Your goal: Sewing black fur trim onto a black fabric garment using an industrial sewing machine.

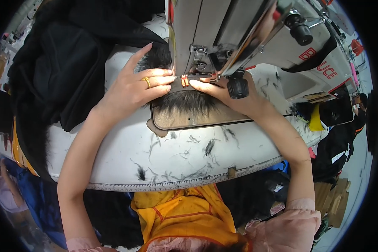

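Both hands are at the needle area of a sewing machine [235, 25], with a dark fabric band edged in black fur [185, 103] under them. My left hand [132, 86], a gold ring on one finger, lies on the band to the left of the presser foot [185, 80]. Its fingers are stretched out, thumb apart. On the right, my right hand [235, 94] presses the band with an extended finger close to the foot. The machine's black knob [238, 86] and head hide part of that hand. A lamp lights the foot brightly.
A large black garment [67, 63] is heaped on the left of the white table [113, 155]. A ruler strip [189, 183] follows the table's curved front edge. Loose fur tufts [209, 147] litter the top. At the right lie a dark phone-like slab [336, 112] and a yellow piece [316, 119].
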Demonstrator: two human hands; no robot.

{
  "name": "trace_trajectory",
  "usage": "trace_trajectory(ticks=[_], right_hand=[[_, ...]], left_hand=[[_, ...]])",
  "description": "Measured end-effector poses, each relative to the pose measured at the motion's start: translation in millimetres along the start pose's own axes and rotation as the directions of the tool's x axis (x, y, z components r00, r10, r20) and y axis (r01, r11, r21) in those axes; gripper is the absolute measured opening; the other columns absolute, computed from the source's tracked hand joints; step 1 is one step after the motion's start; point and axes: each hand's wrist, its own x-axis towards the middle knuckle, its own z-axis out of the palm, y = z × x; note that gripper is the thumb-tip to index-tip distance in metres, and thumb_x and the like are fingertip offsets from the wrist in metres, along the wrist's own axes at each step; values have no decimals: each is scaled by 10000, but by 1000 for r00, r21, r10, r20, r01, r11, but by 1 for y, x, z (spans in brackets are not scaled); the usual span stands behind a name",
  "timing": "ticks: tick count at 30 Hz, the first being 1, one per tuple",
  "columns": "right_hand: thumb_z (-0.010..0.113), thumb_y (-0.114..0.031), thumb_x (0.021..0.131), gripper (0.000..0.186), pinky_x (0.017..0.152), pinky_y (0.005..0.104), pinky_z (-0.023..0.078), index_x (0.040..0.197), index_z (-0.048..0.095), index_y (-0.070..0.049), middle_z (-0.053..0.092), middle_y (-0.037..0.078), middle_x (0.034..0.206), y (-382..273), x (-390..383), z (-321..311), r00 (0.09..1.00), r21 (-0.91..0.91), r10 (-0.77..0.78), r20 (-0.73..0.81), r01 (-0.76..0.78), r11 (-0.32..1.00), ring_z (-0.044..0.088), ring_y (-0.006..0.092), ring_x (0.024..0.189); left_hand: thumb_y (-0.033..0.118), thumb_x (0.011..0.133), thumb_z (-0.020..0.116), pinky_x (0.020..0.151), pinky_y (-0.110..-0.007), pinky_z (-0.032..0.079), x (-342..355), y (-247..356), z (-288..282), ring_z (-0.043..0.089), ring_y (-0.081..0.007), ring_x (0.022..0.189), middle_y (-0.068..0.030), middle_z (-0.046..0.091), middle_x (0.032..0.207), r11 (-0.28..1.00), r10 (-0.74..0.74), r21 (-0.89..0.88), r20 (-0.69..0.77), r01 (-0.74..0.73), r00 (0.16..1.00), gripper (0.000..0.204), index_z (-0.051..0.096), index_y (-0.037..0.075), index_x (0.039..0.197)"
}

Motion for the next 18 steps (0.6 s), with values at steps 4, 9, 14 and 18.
trace_trajectory(ticks=[4, 9, 14, 18], right_hand=[[625, -122, 852, 326, 749, 264, 535, 1151, 690, -235, 700, 22, 1009, 0, -1, 0, 998, 155, 9, -70, 2, 988, 671, 182, 841], [673, -112, 798, 333, 755, 285, 536, 1114, 698, -214, 698, 24, 1013, -1, 3, 1, 1000, 108, 20, -19, -18, 994, 667, 196, 847], [704, -176, 674, 276, 586, 332, 501, 948, 669, -159, 604, 7, 791, -14, 10, -1, 966, 251, -4, -258, 71, 965, 625, 174, 644], [726, -217, 686, 313, 597, 361, 501, 992, 668, -182, 631, 16, 829, -11, 9, -4, 989, 283, -53, -137, 91, 955, 649, 186, 674]], left_hand=[[84, 753, 665, 1134, -560, 311, -8, -6, 6, 619, -95, 1063, 23, 691, 986, 1000, 15, -9, -10, -15, 1000, 139, 682, 110, 888], [107, 738, 700, 1144, -556, 276, 9, -1, -7, 611, -99, 1073, 32, 680, 998, 997, -42, 60, 30, 40, 999, 211, 671, 149, 942], [135, 657, 740, 1134, -529, 273, 27, 49, -11, 609, -146, 900, 42, 585, 857, 989, -146, -10, -27, 146, 989, 320, 637, 132, 959], [91, 703, 676, 1026, -452, 406, 15, 46, -5, 604, -125, 878, 17, 564, 867, 995, -74, 72, -28, 76, 997, 231, 620, 112, 926]])
